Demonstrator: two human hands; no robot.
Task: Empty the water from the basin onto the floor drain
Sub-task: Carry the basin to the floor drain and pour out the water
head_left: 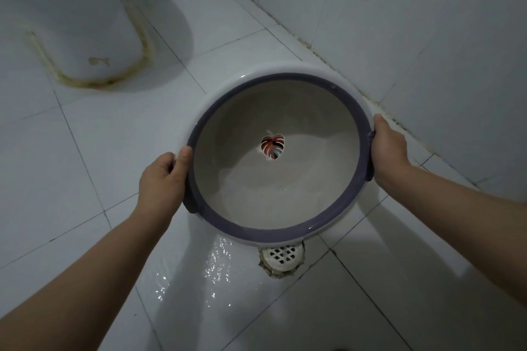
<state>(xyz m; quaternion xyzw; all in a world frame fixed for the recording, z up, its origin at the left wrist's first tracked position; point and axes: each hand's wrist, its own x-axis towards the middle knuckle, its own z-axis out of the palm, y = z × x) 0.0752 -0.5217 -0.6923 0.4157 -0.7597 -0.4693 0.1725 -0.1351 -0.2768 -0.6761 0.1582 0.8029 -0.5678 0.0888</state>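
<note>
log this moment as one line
stage: pouring | basin: tilted toward person, held over floor drain | left hand: on rim | right hand: on rim | floor: wet

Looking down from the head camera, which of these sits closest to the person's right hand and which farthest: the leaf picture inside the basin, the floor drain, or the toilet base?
From the right hand, gripping the basin's right rim:
1. Leaf picture, at the basin's centre, to the hand's left.
2. Floor drain, below the basin's near edge.
3. Toilet base, far upper left across the floor.
</note>
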